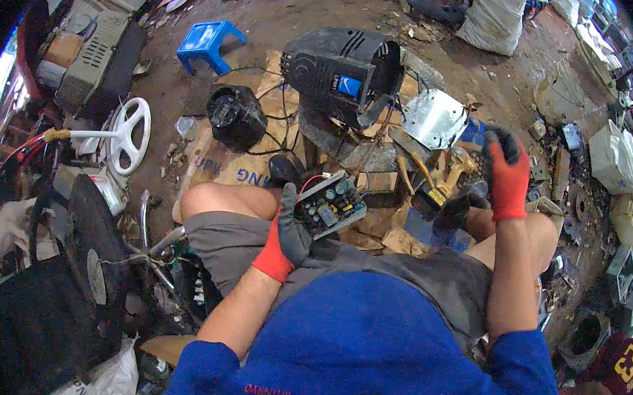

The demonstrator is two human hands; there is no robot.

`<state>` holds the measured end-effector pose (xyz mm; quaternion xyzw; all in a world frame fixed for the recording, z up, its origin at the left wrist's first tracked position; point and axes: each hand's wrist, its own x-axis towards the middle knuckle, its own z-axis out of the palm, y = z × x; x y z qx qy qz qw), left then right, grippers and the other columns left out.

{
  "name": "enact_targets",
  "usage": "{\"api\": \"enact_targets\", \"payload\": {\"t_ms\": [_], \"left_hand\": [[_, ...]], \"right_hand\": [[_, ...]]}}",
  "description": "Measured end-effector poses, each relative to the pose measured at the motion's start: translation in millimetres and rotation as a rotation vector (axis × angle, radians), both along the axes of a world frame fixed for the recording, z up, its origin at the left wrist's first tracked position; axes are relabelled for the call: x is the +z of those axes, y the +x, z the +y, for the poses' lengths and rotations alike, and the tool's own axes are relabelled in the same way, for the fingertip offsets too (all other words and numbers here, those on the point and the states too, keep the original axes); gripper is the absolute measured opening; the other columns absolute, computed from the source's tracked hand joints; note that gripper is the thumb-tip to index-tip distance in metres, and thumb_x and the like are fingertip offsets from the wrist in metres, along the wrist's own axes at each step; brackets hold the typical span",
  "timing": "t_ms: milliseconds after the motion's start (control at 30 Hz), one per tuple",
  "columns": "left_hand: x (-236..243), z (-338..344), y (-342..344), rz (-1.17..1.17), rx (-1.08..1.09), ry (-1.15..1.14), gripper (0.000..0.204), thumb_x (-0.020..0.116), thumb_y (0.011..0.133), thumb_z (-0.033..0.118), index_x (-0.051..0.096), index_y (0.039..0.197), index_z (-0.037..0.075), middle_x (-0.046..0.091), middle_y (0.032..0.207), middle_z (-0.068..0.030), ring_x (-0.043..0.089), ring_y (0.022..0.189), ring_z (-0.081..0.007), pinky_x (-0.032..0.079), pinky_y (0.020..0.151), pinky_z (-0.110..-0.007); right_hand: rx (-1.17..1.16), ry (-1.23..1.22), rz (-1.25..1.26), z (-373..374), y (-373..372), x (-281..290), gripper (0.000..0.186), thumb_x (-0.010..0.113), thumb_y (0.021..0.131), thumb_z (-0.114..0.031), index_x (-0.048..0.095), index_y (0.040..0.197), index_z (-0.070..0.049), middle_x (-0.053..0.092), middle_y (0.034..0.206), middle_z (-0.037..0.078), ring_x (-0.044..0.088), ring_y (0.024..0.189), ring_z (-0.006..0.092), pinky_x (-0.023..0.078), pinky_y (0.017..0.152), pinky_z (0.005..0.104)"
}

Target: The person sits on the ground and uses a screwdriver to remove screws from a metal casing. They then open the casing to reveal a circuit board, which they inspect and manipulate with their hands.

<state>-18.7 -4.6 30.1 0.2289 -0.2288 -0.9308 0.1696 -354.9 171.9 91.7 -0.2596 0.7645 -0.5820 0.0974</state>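
Left hand [289,233], in a red glove with a dark grey palm, grips a green circuit board [331,205] seated in a shallow metal tray, the thumb along its left edge and the fingers partly hidden against its near side. The board is tilted just above the lap, components facing up, with a thin red wire [307,184] rising from its upper left end.

The right hand [507,170], gloved alike, is raised well apart from the board, its fingers half curled; whether it has hold of anything I cannot tell. Just to its left lies a shiny metal plate [437,119].

Between the knees, a pair of yellow-handled pliers [405,176] lies beside a yellow-and-black tool [437,191]. Beyond the board, a large black slotted housing [328,73] with a blue label rests on its side, its open end toward the right. A rounded black unit [236,117] sits to the left of it on flattened cardboard [201,141], with dark cables running nearby.

Farther off, a blue plastic stool [209,44] stands on the dirt ground [273,10], and a white spoked wheel [132,135] is at the left.
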Motion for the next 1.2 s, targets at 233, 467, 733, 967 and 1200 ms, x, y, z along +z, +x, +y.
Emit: {"api": "enact_targets", "payload": {"t_ms": [233, 467, 733, 967, 1200], "left_hand": [[5.6, 8.6, -15.1, 0.029, -0.100, 0.039, 0.081, 0.043, 0.096, 0.069, 0.040, 0.154, 0.012, 0.047, 0.153, -0.0148, 0.052, 0.136, -0.0351, 0.044, 0.113, -0.054], [9.8, 6.0, -3.0, 0.008, -0.204, 0.027, 0.085, 0.043, 0.094, 0.073, 0.039, 0.154, 0.013, 0.050, 0.150, -0.0144, 0.054, 0.133, -0.0331, 0.046, 0.110, -0.052], [-0.3, -2.6, 12.6, -0.432, 0.071, -0.724, 0.039, 0.066, 0.097, 0.014, 0.059, 0.134, 0.001, 0.067, 0.123, -0.0050, 0.062, 0.111, -0.0149, 0.049, 0.098, -0.031], [-4.7, -2.7, 8.9, -0.252, 0.321, -0.571, 0.023, 0.062, 0.101, 0.018, 0.065, 0.118, 0.003, 0.068, 0.114, -0.0045, 0.062, 0.106, -0.0135, 0.050, 0.095, -0.032], [0.3, -3.3, 12.1, -0.007, 0.266, -0.282, 0.016, 0.055, 0.105, 0.018, 0.058, 0.119, 0.012, 0.065, 0.123, -0.0080, 0.063, 0.114, -0.0230, 0.052, 0.099, -0.045]], "right_hand": [[0.552, 0.238, -0.260, -17.4, 110.1, -54.3, 0.049, 0.072, 0.090, -0.022, 0.059, 0.132, -0.001, 0.066, 0.127, 0.010, 0.059, 0.118, 0.0174, 0.045, 0.105, 0.0337], [0.858, 0.224, -0.667, -35.6, 127.3, -48.0, 0.046, 0.073, 0.092, -0.032, 0.066, 0.127, -0.004, 0.073, 0.114, 0.006, 0.066, 0.101, 0.0158, 0.050, 0.094, 0.0331], [0.717, 0.219, -0.691, -31.1, 115.7, -56.5, 0.028, 0.069, 0.096, -0.027, 0.068, 0.111, -0.003, 0.064, 0.087, -0.003, 0.055, 0.075, 0.0061, 0.045, 0.062, 0.0253], [0.703, 0.294, -0.899, -31.9, 116.0, -65.9, 0.048, 0.070, 0.095, -0.035, 0.062, 0.133, -0.007, 0.070, 0.109, 0.004, 0.063, 0.095, 0.0117, 0.052, 0.083, 0.0309], [0.688, 0.179, -0.897, -31.9, 109.3, -73.9, 0.047, 0.070, 0.096, -0.030, 0.060, 0.135, -0.006, 0.068, 0.123, 0.005, 0.063, 0.106, 0.0127, 0.051, 0.092, 0.0323]]}}
